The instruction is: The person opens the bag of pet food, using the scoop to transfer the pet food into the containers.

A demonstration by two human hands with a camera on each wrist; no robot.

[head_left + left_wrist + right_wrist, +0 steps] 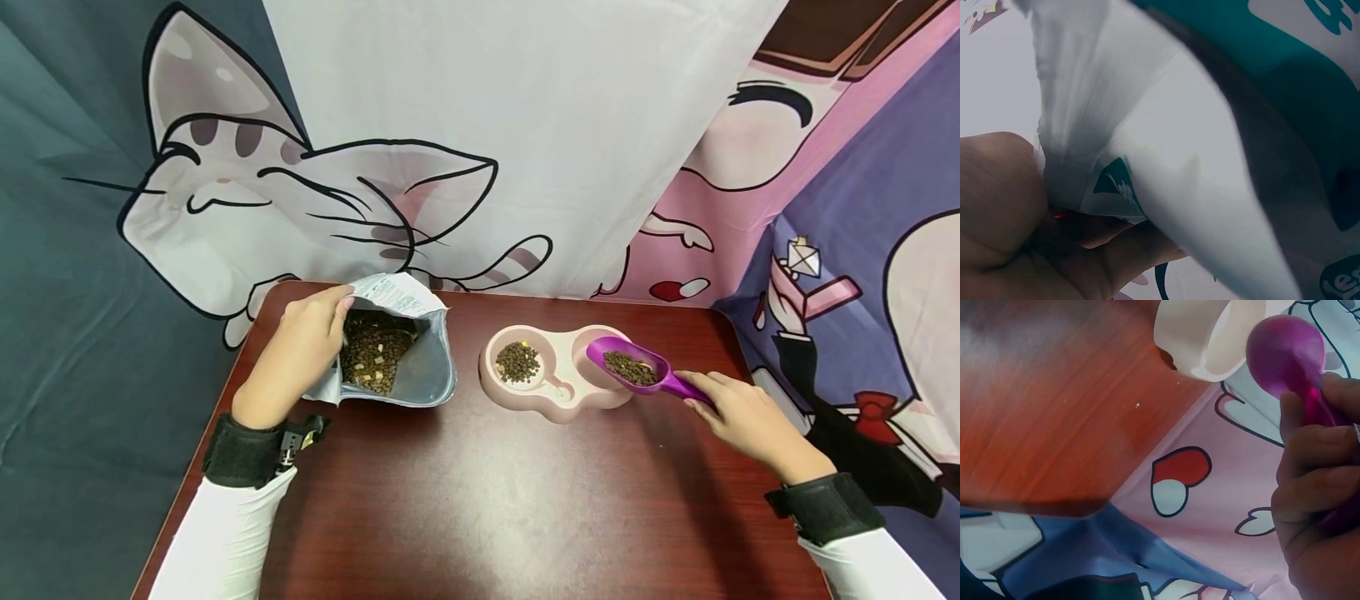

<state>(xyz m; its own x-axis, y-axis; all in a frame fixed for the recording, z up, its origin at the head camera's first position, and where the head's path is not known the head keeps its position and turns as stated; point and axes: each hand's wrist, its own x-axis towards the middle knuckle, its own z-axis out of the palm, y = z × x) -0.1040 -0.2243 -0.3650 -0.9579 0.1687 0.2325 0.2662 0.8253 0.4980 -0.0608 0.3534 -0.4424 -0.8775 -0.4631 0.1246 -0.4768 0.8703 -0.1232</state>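
My left hand point(303, 342) pinches the top edge of a pet food bag point(431, 367), whose mouth gapes and shows brown kibble point(371, 350) inside. The left wrist view shows the bag's pale and teal side point(1179, 144) close up, the thumb and fingers at its rim. By its handle, my right hand point(750, 417) grips a purple scoop point(660, 379) loaded with kibble. The scoop's tip is over the right hollow of a pink double pet bowl point(558, 408). Kibble point(517, 362) lies in the bowl's left hollow. In the right wrist view, fingers point(1319, 481) curl round the scoop's handle.
Everything stands on a reddish-brown table point(480, 500). A printed cloth point(555, 100) with cartoon cats hangs behind the table's back edge and along the right side. A few crumbs point(1137, 405) lie on the tabletop near the bowl.
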